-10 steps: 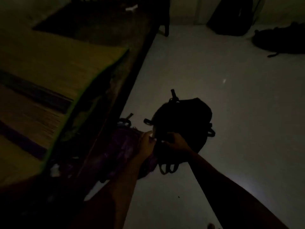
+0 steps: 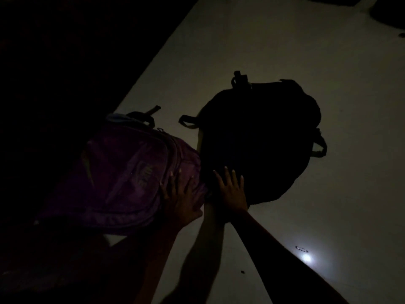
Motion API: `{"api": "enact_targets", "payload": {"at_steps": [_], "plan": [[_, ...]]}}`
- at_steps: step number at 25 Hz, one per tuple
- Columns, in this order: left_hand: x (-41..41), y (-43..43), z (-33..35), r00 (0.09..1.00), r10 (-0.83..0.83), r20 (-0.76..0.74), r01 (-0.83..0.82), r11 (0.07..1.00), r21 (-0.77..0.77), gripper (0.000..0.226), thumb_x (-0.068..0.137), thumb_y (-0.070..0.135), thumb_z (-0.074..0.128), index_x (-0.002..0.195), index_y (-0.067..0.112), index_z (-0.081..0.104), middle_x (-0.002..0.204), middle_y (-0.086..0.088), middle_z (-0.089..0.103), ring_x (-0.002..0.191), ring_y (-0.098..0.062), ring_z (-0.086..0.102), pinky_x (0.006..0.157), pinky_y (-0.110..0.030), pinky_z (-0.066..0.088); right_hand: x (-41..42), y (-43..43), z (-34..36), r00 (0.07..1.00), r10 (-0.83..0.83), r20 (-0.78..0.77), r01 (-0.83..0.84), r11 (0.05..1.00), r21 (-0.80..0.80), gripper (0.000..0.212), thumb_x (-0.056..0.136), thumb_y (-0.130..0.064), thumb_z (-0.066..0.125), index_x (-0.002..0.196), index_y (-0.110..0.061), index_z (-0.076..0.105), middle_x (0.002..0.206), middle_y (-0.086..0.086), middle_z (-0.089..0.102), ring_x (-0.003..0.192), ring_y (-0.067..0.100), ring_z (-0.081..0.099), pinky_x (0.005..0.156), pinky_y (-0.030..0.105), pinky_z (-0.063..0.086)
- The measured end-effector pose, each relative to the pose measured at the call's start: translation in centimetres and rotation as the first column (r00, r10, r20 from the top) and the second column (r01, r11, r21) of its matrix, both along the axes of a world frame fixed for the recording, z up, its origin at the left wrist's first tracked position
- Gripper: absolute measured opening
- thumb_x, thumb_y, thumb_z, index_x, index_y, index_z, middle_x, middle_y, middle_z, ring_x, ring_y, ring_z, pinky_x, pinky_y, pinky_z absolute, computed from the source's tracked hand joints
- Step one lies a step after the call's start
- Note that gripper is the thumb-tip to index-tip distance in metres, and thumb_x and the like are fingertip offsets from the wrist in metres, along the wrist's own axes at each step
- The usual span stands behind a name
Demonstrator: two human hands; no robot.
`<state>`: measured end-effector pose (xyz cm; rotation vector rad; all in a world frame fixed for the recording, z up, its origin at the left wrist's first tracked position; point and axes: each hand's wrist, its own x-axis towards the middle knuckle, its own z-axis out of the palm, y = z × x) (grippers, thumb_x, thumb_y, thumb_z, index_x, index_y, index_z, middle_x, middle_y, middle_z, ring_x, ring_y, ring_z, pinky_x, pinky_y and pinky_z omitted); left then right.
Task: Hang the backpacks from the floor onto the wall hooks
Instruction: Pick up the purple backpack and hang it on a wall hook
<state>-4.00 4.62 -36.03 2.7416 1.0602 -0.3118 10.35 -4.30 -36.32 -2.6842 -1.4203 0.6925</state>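
Purple backpack lies flat beside the black backpack, top pointing away; left hand and right hand rest spread-fingered on them.

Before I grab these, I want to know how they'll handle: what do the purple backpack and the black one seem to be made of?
The purple backpack looks like woven synthetic fabric with a slight sheen, going by its stitched seams, zipper line and soft creases. The black backpack is probably similar cloth, given its slumped shape and webbing loops, but it is too dark to show texture.
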Motion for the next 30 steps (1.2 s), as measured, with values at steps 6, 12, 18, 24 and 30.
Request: {"api": "enact_targets", "payload": {"at_steps": [6,12,18,24,30], "plan": [[0.9,-0.5,0.3,0.989,-0.02,0.147,0.017,1.0,0.021,0.079,0.088,0.036,0.053,0.147,0.031,0.0,0.159,0.005,-0.007,0.142,-0.028,0.026,0.121,-0.034,0.009,-0.7,-0.1,0.9,0.996,-0.076,0.038,0.066,0.971,0.23,0.049,0.089,-0.019,0.051,0.138,-0.022,0.046,0.145,0.012,0.046,0.129,0.031,0.051,0.087,0.038,0.054],[-2.3,-3.9,14.6,0.954,0.076,0.29,0.048,0.915,-0.4,0.051,0.082,0.021,0.05,0.131,0.008,0.05,0.135,-0.012,0.054,0.124,-0.026,0.05,0.11,-0.026,0.03,-5.2,-6.1,13.3,0.628,-0.435,-0.645,0.675,0.717,0.173,0.046,0.09,-0.027,0.057,0.136,-0.025,0.049,0.141,0.0,0.049,0.128,0.02,0.047,0.112,0.024,0.032],[-2.6,-10.0,36.9,0.939,0.254,0.231,-0.033,0.736,-0.676,0.078,0.073,0.055,0.049,0.129,0.0,0.049,0.128,0.0,0.048,0.123,-0.018,0.046,0.103,-0.007,0.029,-5.6,-14.0,35.8,0.622,-0.371,-0.689,0.667,0.713,0.218,0.049,0.095,-0.007,0.048,0.141,-0.017,0.036,0.147,0.01,0.042,0.137,0.028,0.039,0.117,0.036,0.026],[0.1,-15.9,60.8,0.97,0.152,0.192,0.052,0.638,-0.769,0.052,0.084,0.014,0.058,0.132,0.0,0.045,0.128,0.001,0.048,0.114,-0.008,0.046,0.092,0.004,0.035,-5.0,-22.7,60.8,0.297,-0.42,-0.857,0.863,0.503,0.053,0.047,0.09,0.002,0.052,0.136,-0.002,0.043,0.133,0.013,0.054,0.123,0.024,0.051,0.096,0.023,0.039],[5.1,-23.4,74.0,0.966,0.082,0.243,0.164,0.532,-0.831,0.052,0.074,0.027,0.064,0.124,0.026,0.05,0.11,0.033,0.056,0.091,0.027,0.053,0.087,0.004,0.038,-2.2,-32.1,73.6,0.199,-0.396,-0.896,0.949,0.305,0.076,0.031,0.087,0.007,0.053,0.106,-0.014,0.064,0.096,0.002,0.064,0.083,0.002,0.063,0.078,0.01,0.049]]}}
